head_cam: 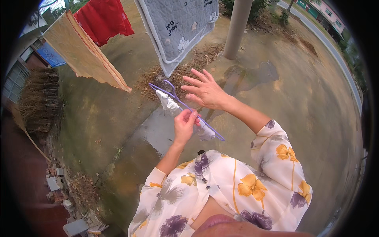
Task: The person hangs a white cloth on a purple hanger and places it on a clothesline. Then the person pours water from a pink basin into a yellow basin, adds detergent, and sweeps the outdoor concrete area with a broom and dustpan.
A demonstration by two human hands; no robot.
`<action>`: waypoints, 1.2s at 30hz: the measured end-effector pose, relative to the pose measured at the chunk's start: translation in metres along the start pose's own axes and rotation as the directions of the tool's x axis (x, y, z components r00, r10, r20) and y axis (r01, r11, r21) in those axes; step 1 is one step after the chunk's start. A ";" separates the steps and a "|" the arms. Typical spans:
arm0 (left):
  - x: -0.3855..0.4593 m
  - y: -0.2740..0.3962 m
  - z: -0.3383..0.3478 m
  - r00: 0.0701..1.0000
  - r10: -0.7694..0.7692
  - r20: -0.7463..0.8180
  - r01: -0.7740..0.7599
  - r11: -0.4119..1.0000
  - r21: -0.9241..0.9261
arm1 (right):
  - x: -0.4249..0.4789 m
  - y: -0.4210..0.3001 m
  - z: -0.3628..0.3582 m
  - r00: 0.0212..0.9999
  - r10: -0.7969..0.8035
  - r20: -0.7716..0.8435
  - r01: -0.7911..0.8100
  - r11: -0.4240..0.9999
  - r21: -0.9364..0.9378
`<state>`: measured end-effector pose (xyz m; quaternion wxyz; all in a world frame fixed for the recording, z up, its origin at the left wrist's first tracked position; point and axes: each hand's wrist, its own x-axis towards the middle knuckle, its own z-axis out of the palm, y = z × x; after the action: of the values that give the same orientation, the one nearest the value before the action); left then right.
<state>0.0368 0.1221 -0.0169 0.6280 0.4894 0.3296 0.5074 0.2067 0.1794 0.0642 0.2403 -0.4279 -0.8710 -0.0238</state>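
My left hand (185,124) grips a purple clothes hanger (185,105) near the middle of its bar. White cloth (168,103) hangs on the hanger, one bunched part beyond my left hand and another on the near side of it. The hanger's hook points away from me. My right hand (205,90) is raised to the right of the hanger, fingers spread, holding nothing and apart from the hanger. Beyond both hands hangs a grey quilted blanket (183,29) with printed figures.
A yellowish cloth (83,53) and a red cloth (103,20) hang at the upper left. A round post (238,29) stands beyond my right hand. Puddles (160,127) lie on the concrete ground. Bundled brushwood (40,100) and loose bricks (53,183) are at the left.
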 end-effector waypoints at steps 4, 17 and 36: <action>-0.005 -0.004 -0.011 0.999 -0.027 -0.045 0.028 0.999 0.033 | -0.022 0.010 -0.008 0.997 -0.074 -0.006 0.072 0.977 -0.199; -0.001 -0.011 -0.013 0.997 -0.058 -0.056 0.061 0.997 0.041 | -0.063 0.033 -0.050 0.845 0.187 0.501 -0.376 0.873 0.310; 0.017 -0.010 -0.003 0.993 0.016 -0.117 -0.012 0.999 0.036 | -0.142 -0.030 0.020 0.881 0.437 0.180 -0.469 0.760 0.451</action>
<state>0.0419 0.1391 -0.0254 0.5954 0.4719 0.3712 0.5339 0.2501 0.0610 -0.0106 0.3095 -0.5524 -0.7267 0.2662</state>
